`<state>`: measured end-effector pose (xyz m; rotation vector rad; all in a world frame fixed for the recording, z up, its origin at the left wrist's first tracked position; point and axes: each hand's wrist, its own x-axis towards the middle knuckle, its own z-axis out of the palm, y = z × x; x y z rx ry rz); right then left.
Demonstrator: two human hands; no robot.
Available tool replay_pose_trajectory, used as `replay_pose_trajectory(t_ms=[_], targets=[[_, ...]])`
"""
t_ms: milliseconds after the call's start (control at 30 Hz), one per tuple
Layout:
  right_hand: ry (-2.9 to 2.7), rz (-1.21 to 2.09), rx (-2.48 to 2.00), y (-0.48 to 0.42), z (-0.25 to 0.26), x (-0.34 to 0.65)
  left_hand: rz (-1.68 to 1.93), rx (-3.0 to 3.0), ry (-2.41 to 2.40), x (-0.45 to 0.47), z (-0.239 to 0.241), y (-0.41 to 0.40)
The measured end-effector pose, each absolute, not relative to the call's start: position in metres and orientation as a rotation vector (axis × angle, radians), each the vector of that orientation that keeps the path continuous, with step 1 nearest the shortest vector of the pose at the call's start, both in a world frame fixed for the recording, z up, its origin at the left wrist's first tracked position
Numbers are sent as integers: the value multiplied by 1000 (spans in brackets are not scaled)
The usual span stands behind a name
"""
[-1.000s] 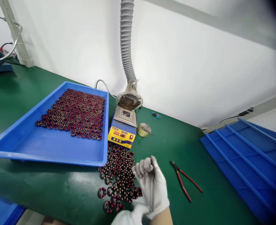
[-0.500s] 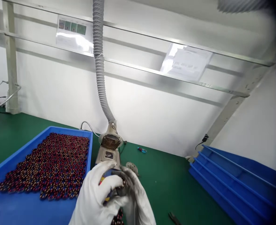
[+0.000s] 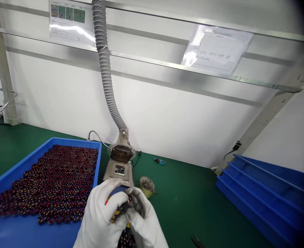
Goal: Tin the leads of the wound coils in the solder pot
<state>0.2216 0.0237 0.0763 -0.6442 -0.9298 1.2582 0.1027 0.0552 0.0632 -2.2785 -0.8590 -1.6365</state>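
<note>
Both my hands wear white gloves and meet at the bottom middle. My left hand (image 3: 101, 210) is closed, its thumb and fingers pinching a small dark ring-shaped coil (image 3: 128, 195), mostly covered by the gloves. My right hand (image 3: 147, 215) is closed against the same coil, its fingertips stained grey. Behind my hands stands a metal solder pot (image 3: 119, 169); yellow marks and a red light show between my fingers. More dark coils (image 3: 126, 240) with shiny copper flecks lie below my hands.
Left is a blue tray (image 3: 99, 165) filled with rows of coils. A grey hose (image 3: 107, 75) hangs to the pot. Nearby are a yellowish cup (image 3: 147, 187), small cutters (image 3: 159, 161) and dark pliers (image 3: 197, 241). Stacked blue trays (image 3: 265, 196) lean at the right.
The camera view has shifted, bringing the cup out from behind my right hand. My hands stay together around the coil, with the right fingers slightly moved.
</note>
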Motion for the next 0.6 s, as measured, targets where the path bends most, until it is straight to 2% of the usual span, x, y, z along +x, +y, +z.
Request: replay_pose_trajectory(t_ms=[167, 300, 467, 600], targets=[[-801, 1435, -532, 24, 71, 216, -1648, -2366, -915, 98, 61, 57], [-920, 1268, -621, 23, 73, 215, -1591, -2331, -813, 94, 58, 59], [-821, 1369, -608, 22, 73, 217, -1636, -2374, -833, 93, 59, 58], [-1019, 1072, -751, 22, 75, 224, -1599, -2397, -789, 88, 66, 57]])
